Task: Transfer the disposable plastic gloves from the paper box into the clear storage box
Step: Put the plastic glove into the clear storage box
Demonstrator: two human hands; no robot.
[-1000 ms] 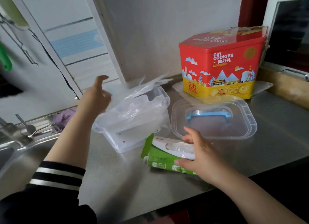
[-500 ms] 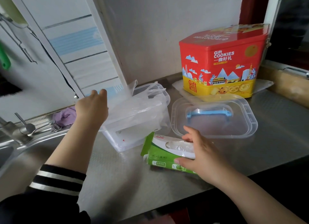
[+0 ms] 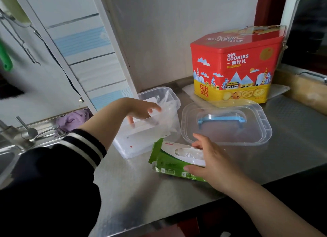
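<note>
Clear film gloves [image 3: 166, 111] sit bunched in the clear storage box [image 3: 141, 141], left hand [image 3: 141, 109] reaching over its near rim with fingers loosely spread on them, no evident grasp; more gloves show through the window of the green paper box [image 3: 169, 164], which lies long axis left-right just in front of the storage box. Right hand [image 3: 210, 162] grips that paper box's right end, so it's nearest the next glove (short pull up-left). Steel counter [image 3: 177, 201] beneath; lid [image 3: 226, 125], cookie tin [image 3: 235, 68] and wall behind, sink left.

Stainless steel desk [image 3: 292, 130]; grey plaster wall [image 3: 177, 33]; white tiled wall [image 3: 85, 47] at left; dark window [image 3: 307, 29], white-framed, at right; dim daylight.
</note>
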